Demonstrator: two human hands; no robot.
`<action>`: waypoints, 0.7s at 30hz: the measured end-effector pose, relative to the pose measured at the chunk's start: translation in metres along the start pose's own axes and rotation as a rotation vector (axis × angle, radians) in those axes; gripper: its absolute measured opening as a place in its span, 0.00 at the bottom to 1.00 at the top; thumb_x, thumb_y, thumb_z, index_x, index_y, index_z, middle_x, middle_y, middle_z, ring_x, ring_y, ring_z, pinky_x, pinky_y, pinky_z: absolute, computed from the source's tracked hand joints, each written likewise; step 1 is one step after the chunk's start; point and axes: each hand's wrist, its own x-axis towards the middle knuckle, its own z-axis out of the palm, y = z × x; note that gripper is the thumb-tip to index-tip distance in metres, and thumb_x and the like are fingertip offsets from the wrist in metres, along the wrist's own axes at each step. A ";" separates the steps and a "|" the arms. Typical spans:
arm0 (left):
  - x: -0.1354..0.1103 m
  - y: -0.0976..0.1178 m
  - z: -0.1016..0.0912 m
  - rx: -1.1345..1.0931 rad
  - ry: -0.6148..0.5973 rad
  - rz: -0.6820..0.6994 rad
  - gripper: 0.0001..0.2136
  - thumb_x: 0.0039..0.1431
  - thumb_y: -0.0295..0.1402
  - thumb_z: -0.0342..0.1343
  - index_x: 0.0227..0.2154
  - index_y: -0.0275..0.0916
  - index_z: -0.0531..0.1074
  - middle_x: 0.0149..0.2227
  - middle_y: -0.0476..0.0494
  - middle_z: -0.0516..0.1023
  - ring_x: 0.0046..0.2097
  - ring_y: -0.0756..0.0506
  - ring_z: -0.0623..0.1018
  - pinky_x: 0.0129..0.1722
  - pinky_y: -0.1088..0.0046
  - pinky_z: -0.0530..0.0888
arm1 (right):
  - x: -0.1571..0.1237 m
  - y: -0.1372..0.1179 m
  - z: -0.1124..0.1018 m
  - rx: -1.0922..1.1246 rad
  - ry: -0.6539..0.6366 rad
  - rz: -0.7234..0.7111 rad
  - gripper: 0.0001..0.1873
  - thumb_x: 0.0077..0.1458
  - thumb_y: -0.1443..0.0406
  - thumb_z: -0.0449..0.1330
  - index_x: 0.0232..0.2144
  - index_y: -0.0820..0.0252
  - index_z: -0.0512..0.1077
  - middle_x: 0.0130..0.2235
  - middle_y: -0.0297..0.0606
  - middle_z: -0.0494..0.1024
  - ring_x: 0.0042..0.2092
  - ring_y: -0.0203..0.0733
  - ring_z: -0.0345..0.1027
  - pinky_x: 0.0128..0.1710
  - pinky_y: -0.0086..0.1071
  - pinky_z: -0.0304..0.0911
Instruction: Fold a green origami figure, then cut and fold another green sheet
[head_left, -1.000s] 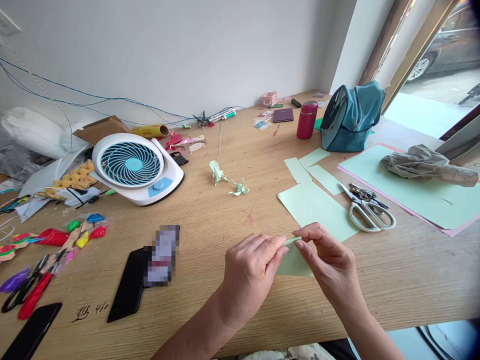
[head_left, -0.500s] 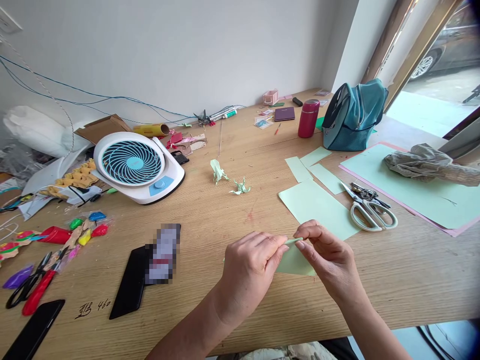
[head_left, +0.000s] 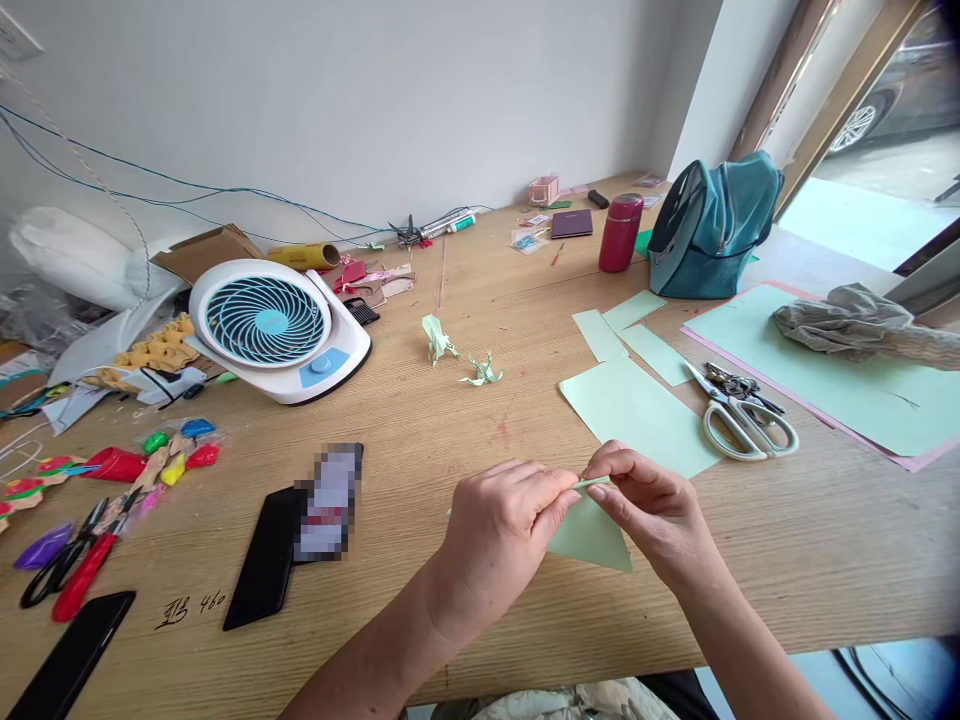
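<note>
A narrow folded strip of pale green paper (head_left: 592, 482) is pinched between my two hands above the near part of the table. My left hand (head_left: 502, 525) closes on its left end with thumb and fingers. At its right end, my right hand (head_left: 649, 505) grips it between thumb and fingertips. Below the hands lies a green paper piece (head_left: 596, 535), partly covered by my fingers; whether it joins the strip I cannot tell. Beyond the hands rests a larger green sheet (head_left: 637, 415), with white-handled scissors (head_left: 739, 425) at its right edge.
Two folded green paper figures (head_left: 439, 340) stand mid-table. A white fan (head_left: 274, 325), phones (head_left: 262, 560) and red-handled scissors (head_left: 86, 580) are on the left. Green paper strips (head_left: 600, 337), a red flask (head_left: 621, 233), a teal bag (head_left: 712, 230) and stacked sheets (head_left: 825, 390) lie right.
Both hands keep their pinch on the folded paper, nearly in place. The green piece under them shows slightly lower. The whole view has shifted a little.
</note>
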 end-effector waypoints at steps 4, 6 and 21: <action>0.000 -0.001 0.001 0.008 -0.005 0.007 0.04 0.63 0.27 0.57 0.37 0.40 0.76 0.31 0.51 0.81 0.32 0.51 0.78 0.33 0.76 0.69 | 0.001 0.001 0.000 0.011 0.006 -0.010 0.04 0.61 0.67 0.62 0.35 0.51 0.75 0.33 0.33 0.68 0.37 0.38 0.60 0.39 0.33 0.57; 0.000 -0.002 0.001 0.012 -0.016 0.010 0.04 0.63 0.27 0.57 0.37 0.40 0.76 0.31 0.51 0.81 0.32 0.51 0.78 0.33 0.75 0.69 | 0.001 0.001 0.000 0.013 0.003 -0.013 0.04 0.61 0.67 0.62 0.34 0.51 0.75 0.33 0.33 0.68 0.36 0.38 0.60 0.38 0.33 0.57; 0.002 0.000 -0.002 0.016 -0.050 0.014 0.04 0.63 0.28 0.57 0.36 0.40 0.77 0.32 0.51 0.82 0.33 0.50 0.79 0.34 0.75 0.70 | 0.000 -0.001 -0.001 0.026 -0.006 -0.042 0.05 0.62 0.67 0.60 0.34 0.51 0.76 0.33 0.33 0.69 0.36 0.37 0.62 0.35 0.32 0.58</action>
